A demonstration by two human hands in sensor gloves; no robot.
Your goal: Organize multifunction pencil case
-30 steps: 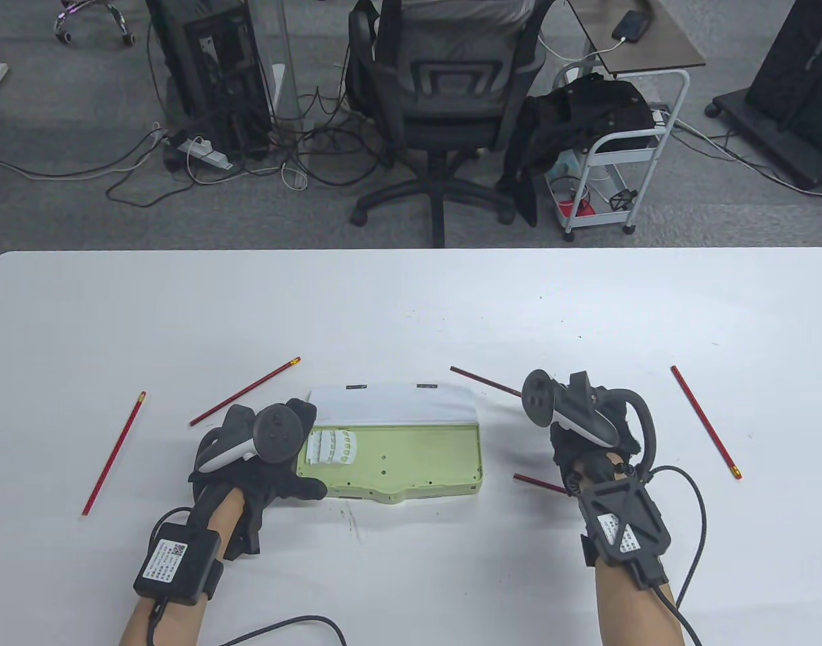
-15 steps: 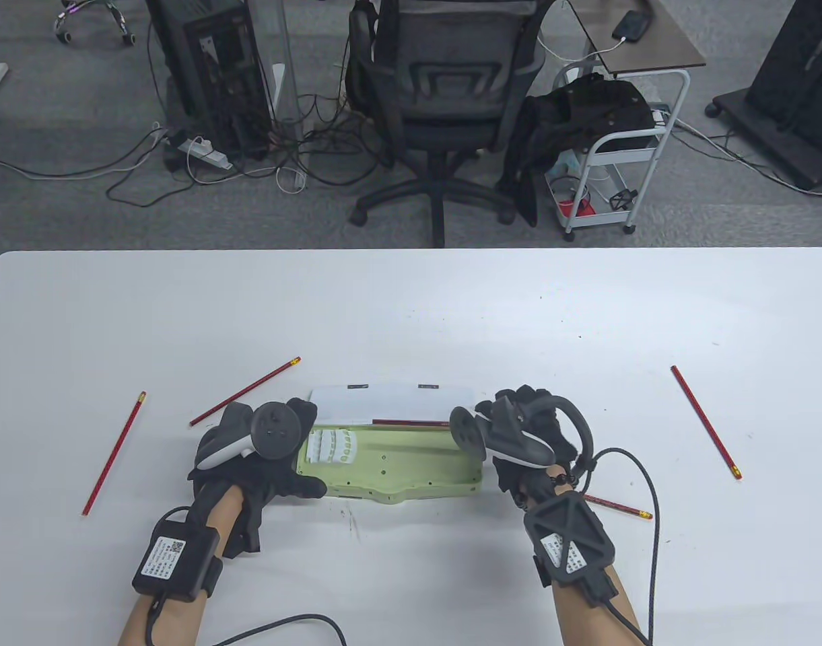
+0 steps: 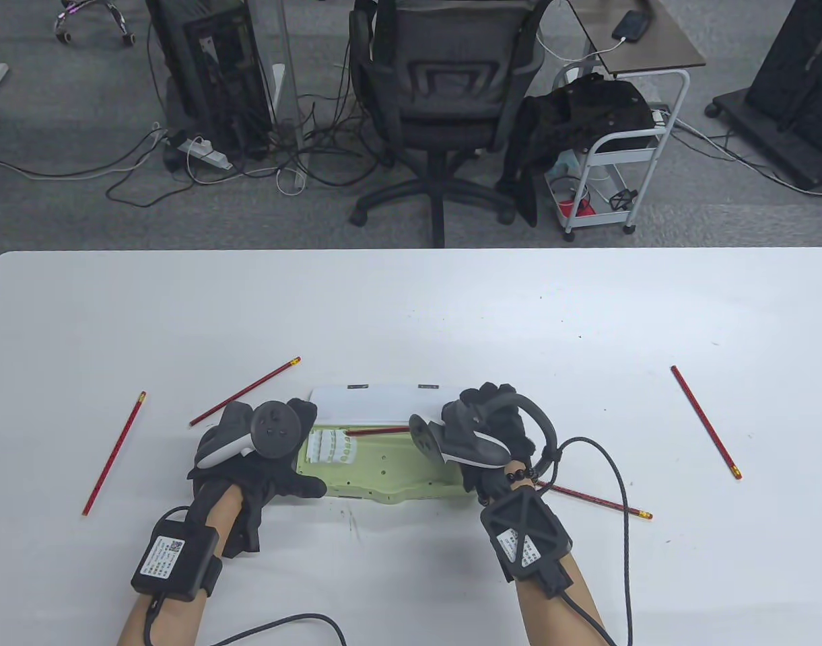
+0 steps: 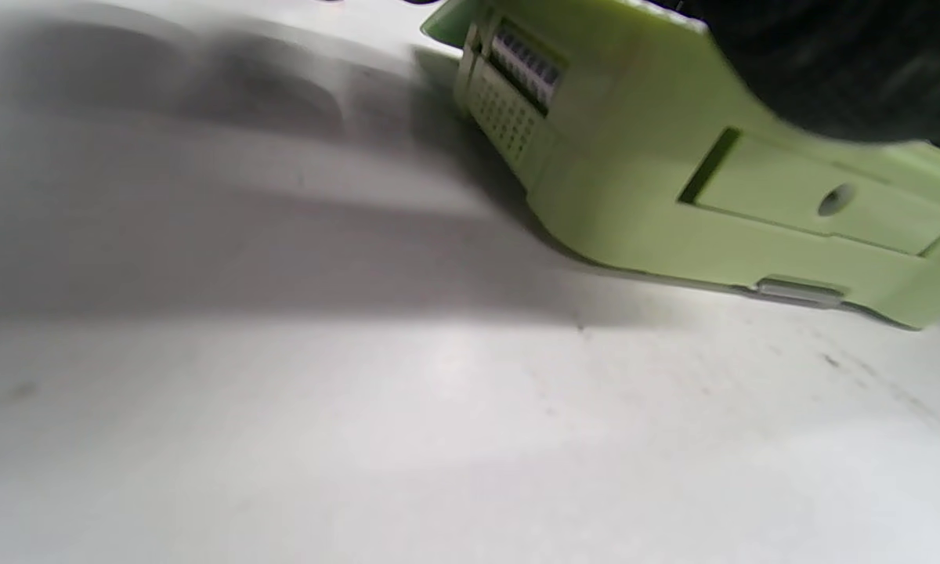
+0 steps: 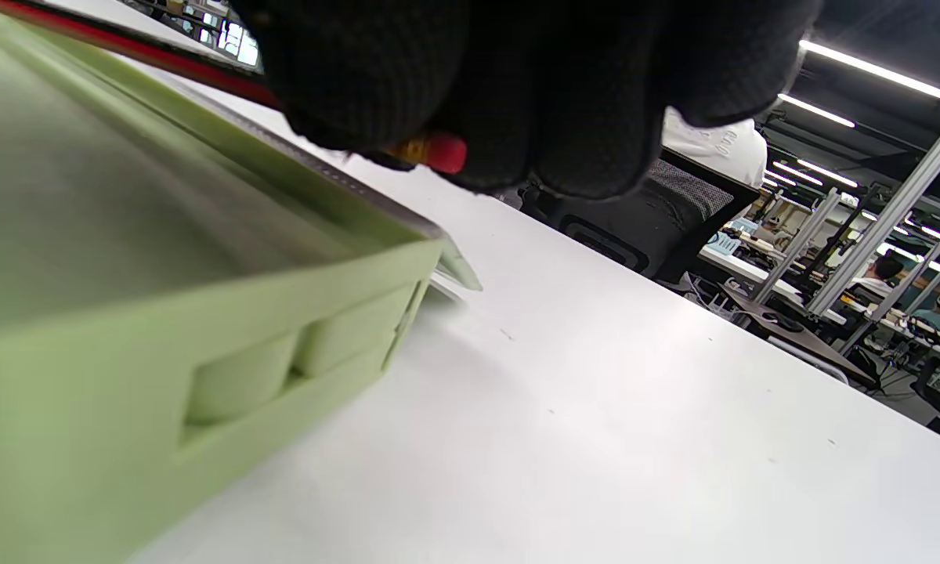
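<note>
While left hand (image 3: 249, 457) gripped the case (image 3: 397, 468), right hand (image 3: 491, 431) pinched a pencil (image 3: 377, 431); next: seat it flat inside.

Office chair (image 3: 444, 101), white cart (image 3: 619, 168), floor cables (image 3: 202, 168).

Open green pencil case (image 3: 390, 471), red pencils (image 3: 705, 420)
</note>
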